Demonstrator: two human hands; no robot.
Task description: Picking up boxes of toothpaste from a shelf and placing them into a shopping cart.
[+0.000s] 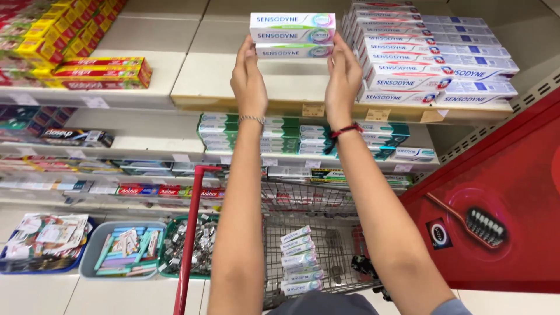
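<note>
The left hand point(248, 79) and the right hand point(343, 79) press flat on both ends of three stacked toothpaste boxes point(293, 35), squeezing so none slip, holding them up high over the top shelf point(233, 96), beside more boxes point(431, 58)

Shop aisle: cream tiered shelves point(175, 81), red side panel point(513, 192), pale tiled floor point(116, 297), wire trolley point(326, 233); even lighting.
</note>
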